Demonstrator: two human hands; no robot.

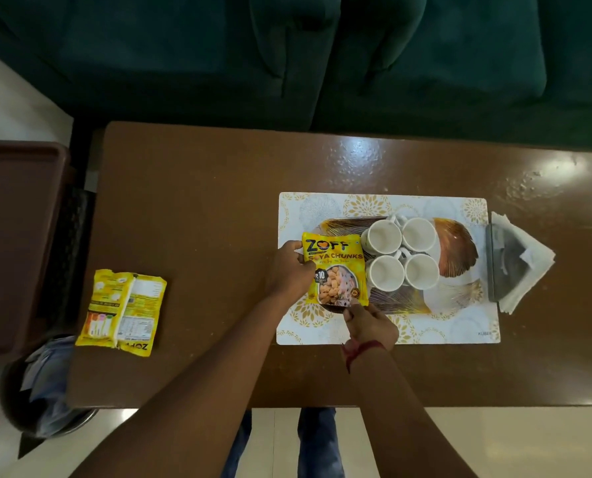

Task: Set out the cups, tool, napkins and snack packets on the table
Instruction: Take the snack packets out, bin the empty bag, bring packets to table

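Both hands hold one yellow soya-chunks packet (pixel 336 269) face up over the left end of the patterned tray (pixel 456 250). My left hand (pixel 289 267) grips its upper left edge, and my right hand (pixel 368 322) pinches its lower right corner. Several white cups (pixel 403 257) stand close together on the tray, just right of the packet. Two more yellow packets (pixel 123 308) lie face down near the table's left edge. A grey napkin holder (pixel 505 263) with white napkins (pixel 532 260) sits to the right of the tray.
The tray rests on a white and gold placemat (pixel 391 326) on the brown table (pixel 201 208). A dark green sofa (pixel 322 56) runs along the far side. A brown side table (pixel 15 243) and a bin (pixel 42 391) stand to the left.
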